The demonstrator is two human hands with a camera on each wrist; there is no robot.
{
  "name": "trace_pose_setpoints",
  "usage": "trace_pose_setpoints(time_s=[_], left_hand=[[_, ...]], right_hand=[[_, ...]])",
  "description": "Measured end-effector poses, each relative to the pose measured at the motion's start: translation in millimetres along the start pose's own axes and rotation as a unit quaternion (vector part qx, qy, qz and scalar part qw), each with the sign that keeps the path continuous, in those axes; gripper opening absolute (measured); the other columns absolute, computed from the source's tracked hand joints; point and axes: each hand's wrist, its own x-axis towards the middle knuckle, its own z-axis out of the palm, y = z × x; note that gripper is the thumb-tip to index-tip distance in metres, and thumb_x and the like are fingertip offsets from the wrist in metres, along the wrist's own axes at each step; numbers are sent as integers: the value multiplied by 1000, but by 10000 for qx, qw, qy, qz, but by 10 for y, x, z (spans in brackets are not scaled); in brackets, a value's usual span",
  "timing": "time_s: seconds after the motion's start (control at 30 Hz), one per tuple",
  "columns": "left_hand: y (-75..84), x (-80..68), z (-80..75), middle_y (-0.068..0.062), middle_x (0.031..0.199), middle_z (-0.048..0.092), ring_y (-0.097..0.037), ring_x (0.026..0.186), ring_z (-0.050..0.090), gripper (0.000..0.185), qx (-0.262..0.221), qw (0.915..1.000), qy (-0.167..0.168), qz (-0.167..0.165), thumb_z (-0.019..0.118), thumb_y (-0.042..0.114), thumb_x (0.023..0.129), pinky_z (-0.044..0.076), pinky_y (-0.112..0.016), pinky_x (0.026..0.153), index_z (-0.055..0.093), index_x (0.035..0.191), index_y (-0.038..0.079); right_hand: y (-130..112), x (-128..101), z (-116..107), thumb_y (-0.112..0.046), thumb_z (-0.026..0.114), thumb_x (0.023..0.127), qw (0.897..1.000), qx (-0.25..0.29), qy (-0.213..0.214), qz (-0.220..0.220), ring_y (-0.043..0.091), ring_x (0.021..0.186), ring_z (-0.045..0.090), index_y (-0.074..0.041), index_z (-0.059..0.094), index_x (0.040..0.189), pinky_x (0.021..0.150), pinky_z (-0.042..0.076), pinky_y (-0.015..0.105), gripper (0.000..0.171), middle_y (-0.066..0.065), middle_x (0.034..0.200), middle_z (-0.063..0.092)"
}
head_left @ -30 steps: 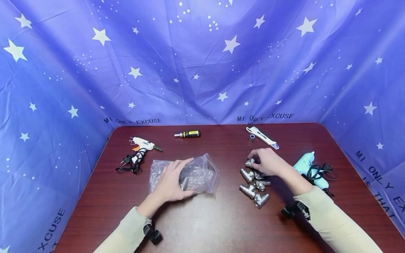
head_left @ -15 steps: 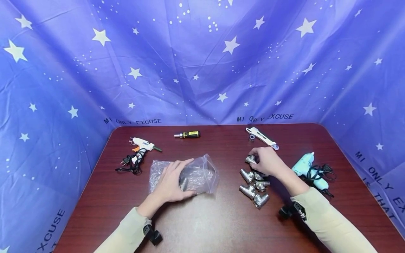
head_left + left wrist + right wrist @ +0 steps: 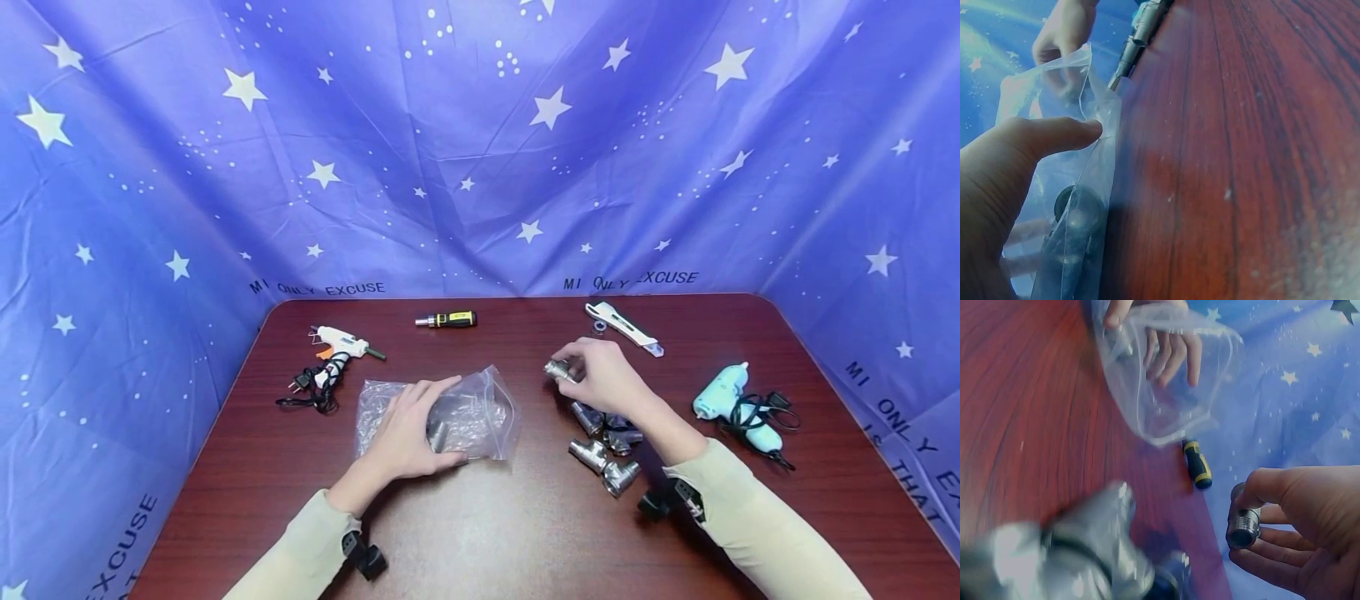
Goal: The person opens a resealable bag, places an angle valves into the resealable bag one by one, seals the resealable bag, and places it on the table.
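Observation:
My left hand (image 3: 405, 433) grips a clear zip bag (image 3: 480, 412) lying on the table, thumb along its near side and fingers over its far side. The bag's mouth gapes toward the right. Inside it a metal pipe fitting (image 3: 1079, 209) shows through the plastic. My right hand (image 3: 603, 379) pinches another threaded metal pipe fitting (image 3: 1244, 519) between thumb and fingers, raised off the table to the right of the bag. Below that hand lie several silver tee fittings (image 3: 588, 454), partly covered by it in the head view.
At the far left is a white glue gun (image 3: 341, 342) with a black cord. A yellow-black screwdriver (image 3: 453, 319) and a white utility knife (image 3: 622, 327) lie along the back, a small metal ring (image 3: 598, 327) beside the knife. A light-blue glue gun (image 3: 723, 392) lies at right.
My right hand has lifted a pipe fitting from the back of the group and moved it left toward the bag. The left hand and bag have stayed in place.

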Motion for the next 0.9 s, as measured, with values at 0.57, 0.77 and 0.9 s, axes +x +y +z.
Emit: trace_pose_setpoints(time_s=[0.57,0.77,0.9], left_hand=[[-9,3,25,-1,136,65,-24,122,61,112,21,10000,-1,8,97,53,61,51,-49,99,50,158,25],[-3,7,24,-2,137,65,-25,124,61,112,-3,10000,-22,4,97,54,61,50,-51,99,50,158,25],[3,8,25,-2,137,64,-25,125,61,112,0,10000,-36,-26,97,54,61,50,-50,98,50,158,26]], right_hand=[[-445,90,130,-12,84,82,9911,1168,-639,5,4,74,72,-11,81,103,66,60,20,21,-3,81,79],[-536,78,210,-12,83,83,9851,1425,-960,64,1,73,73,-12,81,105,67,60,18,22,-4,81,79],[-581,78,286,-12,83,84,9824,1537,-1057,-35,1,74,73,-11,81,105,68,61,18,21,-3,82,80]])
